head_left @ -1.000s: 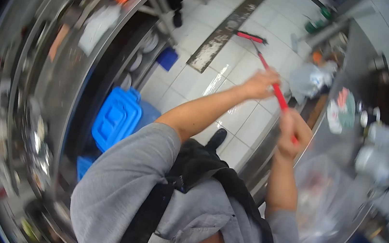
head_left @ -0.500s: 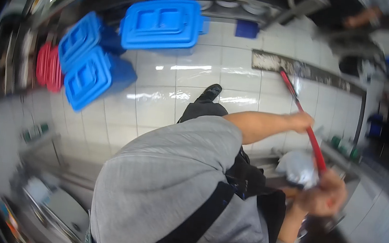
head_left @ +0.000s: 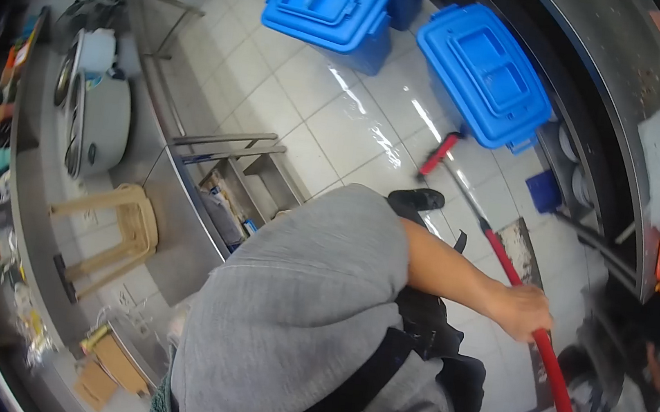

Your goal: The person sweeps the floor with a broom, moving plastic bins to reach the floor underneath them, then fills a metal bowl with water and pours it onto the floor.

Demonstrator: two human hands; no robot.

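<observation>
My left hand (head_left: 523,312) is wrapped round the red handle (head_left: 563,391) of a long floor squeegee. Its shaft turns silvery further down and ends in a narrow red head (head_left: 439,155), which rests on the wet white tiles (head_left: 316,155) beside my black shoe (head_left: 417,199). The upper end of the handle runs out of the picture at the lower right. My right hand is out of sight there. Part of the shaft passes over a floor drain strip (head_left: 519,246).
Blue lidded bins (head_left: 486,77) stand ahead, near a steel counter (head_left: 630,111) on the right. A blue box (head_left: 543,191) sits on the floor by that counter. Left are a steel table (head_left: 183,262), a beige stool (head_left: 138,224) and a large grey cooker (head_left: 100,128).
My view has turned, so the bins now appear further right. The squeegee head has moved from the drain strip to the tiles near my shoe. My right hand has left the picture.
</observation>
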